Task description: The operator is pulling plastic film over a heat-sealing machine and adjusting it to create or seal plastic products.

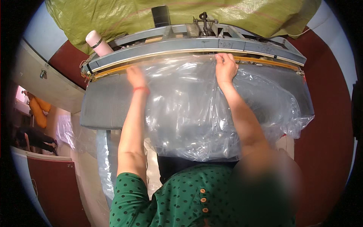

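A large clear plastic sheet [181, 109] drapes over a grey padded work surface [102, 102] and hangs down toward my lap. My right hand [227, 67] pinches its far edge, right beside the metal frame of a bench machine [151, 52]. Farther left, my left hand [135, 76], with a red band at the wrist, is at the sheet's upper left corner. Motion smears its fingers, so their grip cannot be made out. An orange-brown strip [261, 60] runs along the machine's near side, just beyond both hands.
A pink bottle [98, 43] leans at the machine's left end. A dark phone [161, 16] rests behind the frame, against a yellow-green woven sheet [113, 19]. A metal clamp [204, 24] rises at the back. Through a doorway at left, another person's dark-clothed legs [39, 140] show.
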### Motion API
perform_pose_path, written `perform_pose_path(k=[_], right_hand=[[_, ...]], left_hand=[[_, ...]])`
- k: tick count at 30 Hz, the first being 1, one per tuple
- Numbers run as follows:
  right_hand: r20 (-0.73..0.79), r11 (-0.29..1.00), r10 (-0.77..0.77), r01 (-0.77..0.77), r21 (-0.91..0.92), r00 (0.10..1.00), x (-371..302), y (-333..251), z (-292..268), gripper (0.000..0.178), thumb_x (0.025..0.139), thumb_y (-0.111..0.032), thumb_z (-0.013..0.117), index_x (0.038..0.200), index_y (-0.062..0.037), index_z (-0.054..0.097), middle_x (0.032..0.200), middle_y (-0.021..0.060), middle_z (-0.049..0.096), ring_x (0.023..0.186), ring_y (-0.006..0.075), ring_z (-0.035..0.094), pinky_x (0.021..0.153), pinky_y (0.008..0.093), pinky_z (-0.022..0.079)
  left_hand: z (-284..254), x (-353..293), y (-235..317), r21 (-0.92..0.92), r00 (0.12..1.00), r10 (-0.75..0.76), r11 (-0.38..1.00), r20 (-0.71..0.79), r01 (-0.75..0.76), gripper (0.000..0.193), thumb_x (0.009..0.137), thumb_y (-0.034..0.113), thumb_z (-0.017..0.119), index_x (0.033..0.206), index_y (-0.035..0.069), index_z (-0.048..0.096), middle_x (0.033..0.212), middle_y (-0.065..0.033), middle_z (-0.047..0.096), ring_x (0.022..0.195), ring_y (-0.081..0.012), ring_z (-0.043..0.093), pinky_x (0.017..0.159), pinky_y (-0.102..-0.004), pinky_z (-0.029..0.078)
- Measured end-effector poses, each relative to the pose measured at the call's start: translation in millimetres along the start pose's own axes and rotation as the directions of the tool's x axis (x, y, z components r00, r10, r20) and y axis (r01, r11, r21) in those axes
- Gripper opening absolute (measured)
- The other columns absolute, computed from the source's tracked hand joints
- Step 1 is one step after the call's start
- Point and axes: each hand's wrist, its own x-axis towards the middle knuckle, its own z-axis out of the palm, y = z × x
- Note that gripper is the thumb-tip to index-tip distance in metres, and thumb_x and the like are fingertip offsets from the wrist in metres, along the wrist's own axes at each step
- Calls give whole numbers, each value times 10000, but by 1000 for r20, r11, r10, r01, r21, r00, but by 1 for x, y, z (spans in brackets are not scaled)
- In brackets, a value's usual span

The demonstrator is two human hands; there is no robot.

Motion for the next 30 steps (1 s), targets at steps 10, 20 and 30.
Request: perform_pose_path(k=[10, 20, 30], right_hand=[[-114, 989, 55, -70, -128, 992, 7, 9, 11, 147, 657, -238, 686, 685, -121, 602, 755, 0, 553, 775, 207, 532, 699, 350, 346], [-196, 989, 106, -124, -81, 975, 9, 3, 9, 285, 604, -193, 689, 754, -95, 468, 758, 46, 514, 749, 263, 528, 675, 405, 380], [-262, 969, 237, -210, 127, 936, 12, 5, 6, 147, 701, -173, 527, 778, -80, 442, 587, 102, 540, 571, 324, 541, 550, 435, 404]], left_hand=[[14, 3, 10, 18, 992, -71, 997, 108, 69, 132, 775, 127, 518, 803, 9, 568, 766, -131, 605, 714, -226, 574, 687, -322, 447], [9, 0, 22, -123, 993, -112, 986, 45, 117, 196, 727, 115, 610, 791, 17, 453, 706, -36, 512, 628, -110, 462, 613, -235, 413], [14, 13, -1, -125, 987, -1, 992, -161, -20, 122, 736, 93, 503, 646, 23, 461, 613, -68, 524, 536, -123, 486, 516, -260, 427]])
